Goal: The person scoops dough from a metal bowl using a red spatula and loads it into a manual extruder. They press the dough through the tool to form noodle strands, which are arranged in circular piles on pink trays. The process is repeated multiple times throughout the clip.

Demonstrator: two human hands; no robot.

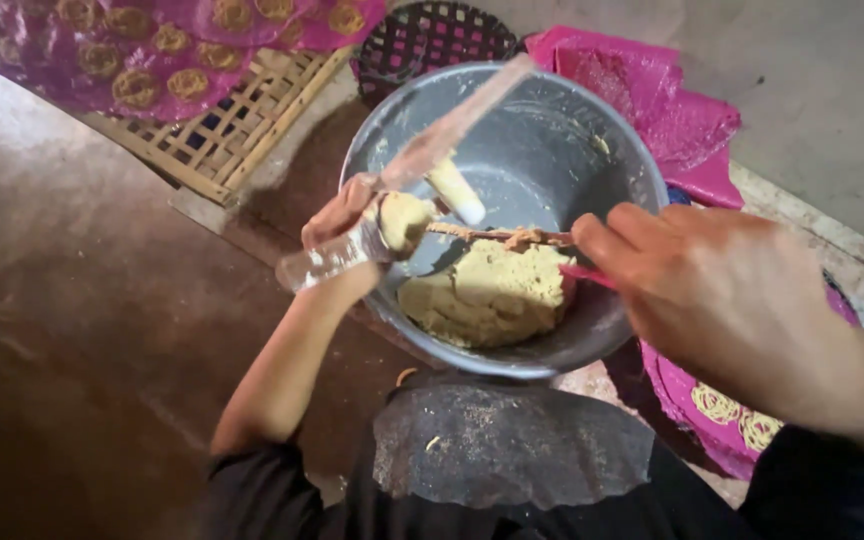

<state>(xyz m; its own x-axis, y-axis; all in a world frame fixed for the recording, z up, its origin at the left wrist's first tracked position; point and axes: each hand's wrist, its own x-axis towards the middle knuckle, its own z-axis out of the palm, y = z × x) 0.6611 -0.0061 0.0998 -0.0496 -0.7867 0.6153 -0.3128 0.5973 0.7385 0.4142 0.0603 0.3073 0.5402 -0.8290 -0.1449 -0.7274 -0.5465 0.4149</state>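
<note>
The right hand (722, 300) is closed around a thin stick (497, 236) smeared with dough, its tip reaching toward the left hand. The left hand (344, 222) grips a clear plastic bag (407, 165), partly filled with dough, above the metal bowl (592, 340). A lump of yellow dough (487, 295) lies in that bowl, and farther off a pink sheet (42, 30) holds coiled pieces on a woven rack (222, 135).

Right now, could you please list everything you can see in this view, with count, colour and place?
Metal bowl: one, grey, centre.
Dough: one mass, pale yellow, in the bowl.
Clear tube: one, transparent, a lump of dough at its mouth, over the bowl's left rim.
Thin stick: one, brown, smeared with dough, over the bowl.
Pink sheets: several, magenta; coiled yellow pieces on the top-left and lower-right ones.
Woven tray: one, tan, top left.
Dark basket: one, top centre.
Left hand: holds the tube.
Right hand: holds the stick.
</note>
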